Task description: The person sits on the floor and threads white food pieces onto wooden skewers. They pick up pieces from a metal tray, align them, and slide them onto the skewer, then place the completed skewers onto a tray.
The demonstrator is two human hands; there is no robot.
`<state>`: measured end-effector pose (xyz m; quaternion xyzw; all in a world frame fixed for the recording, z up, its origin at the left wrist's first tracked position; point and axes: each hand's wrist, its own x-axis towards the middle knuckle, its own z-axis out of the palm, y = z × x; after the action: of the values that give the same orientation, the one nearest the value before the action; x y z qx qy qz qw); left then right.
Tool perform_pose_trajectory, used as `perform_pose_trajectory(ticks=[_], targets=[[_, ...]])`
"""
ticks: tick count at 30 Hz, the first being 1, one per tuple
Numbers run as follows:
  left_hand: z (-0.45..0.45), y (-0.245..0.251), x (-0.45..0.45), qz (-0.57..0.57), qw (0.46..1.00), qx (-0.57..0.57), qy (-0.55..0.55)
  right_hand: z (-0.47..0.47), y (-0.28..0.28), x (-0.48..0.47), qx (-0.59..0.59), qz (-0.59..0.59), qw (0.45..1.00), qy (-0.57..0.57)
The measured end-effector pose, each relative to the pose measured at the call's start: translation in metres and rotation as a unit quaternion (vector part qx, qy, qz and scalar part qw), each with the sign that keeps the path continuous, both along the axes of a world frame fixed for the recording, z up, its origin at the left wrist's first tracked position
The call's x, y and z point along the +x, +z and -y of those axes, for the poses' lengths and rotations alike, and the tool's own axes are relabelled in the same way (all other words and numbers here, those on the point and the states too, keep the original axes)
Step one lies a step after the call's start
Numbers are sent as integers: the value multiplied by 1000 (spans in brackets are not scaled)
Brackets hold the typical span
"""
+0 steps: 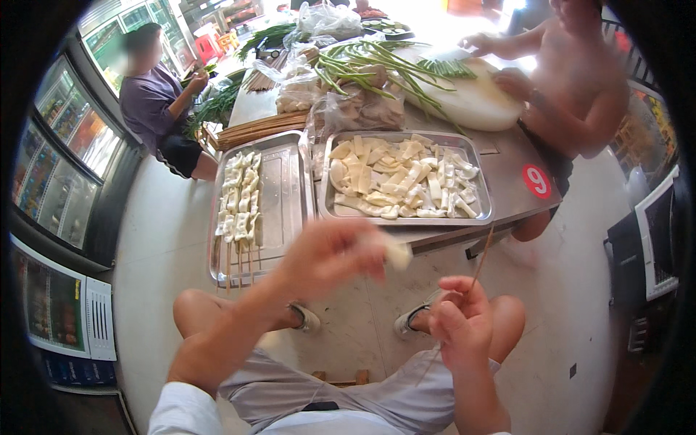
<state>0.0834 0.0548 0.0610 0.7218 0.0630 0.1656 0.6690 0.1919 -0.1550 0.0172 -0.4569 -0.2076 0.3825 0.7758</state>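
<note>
Blurred by motion, my left hand (pixel 340 253) pinches a pale strip of food (pixel 398 255) just off the near edge of a metal tray. That tray (pixel 486 204) is heaped with similar cream and white strips, kind unclear. Over my right knee, my right hand (pixel 459 312) holds a thin wooden skewer (pixel 483 254), tilted, with nothing visible threaded on its upper part. To the left, a second metal tray (pixel 283 190) bears several filled skewers (pixel 239 198) lying side by side, their bare ends towards me.
Bundled wooden skewers (pixel 261 130) lie behind the left tray. Long green beans (pixel 370 65) and plastic bags cover the steel table (pixel 511 163) further back. One person (pixel 576 81) holds a knife at a round cutting board (pixel 473 109); another person (pixel 152 98) handles greens at left.
</note>
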Motion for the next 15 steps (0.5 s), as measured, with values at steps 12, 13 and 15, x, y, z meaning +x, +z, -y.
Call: perform_pose_trajectory(ticks=[12, 13, 15], targets=[[53, -46, -61, 22, 976, 211, 48, -15, -22, -60, -98, -4, 995, -23], [51, -49, -66, 17, 983, 173, 61, -16, -22, -62, -111, -14, 994, -16], [49, -55, -77, -8, 991, 89, 98, -19, -21, -66, -137, -86, 987, 3]])
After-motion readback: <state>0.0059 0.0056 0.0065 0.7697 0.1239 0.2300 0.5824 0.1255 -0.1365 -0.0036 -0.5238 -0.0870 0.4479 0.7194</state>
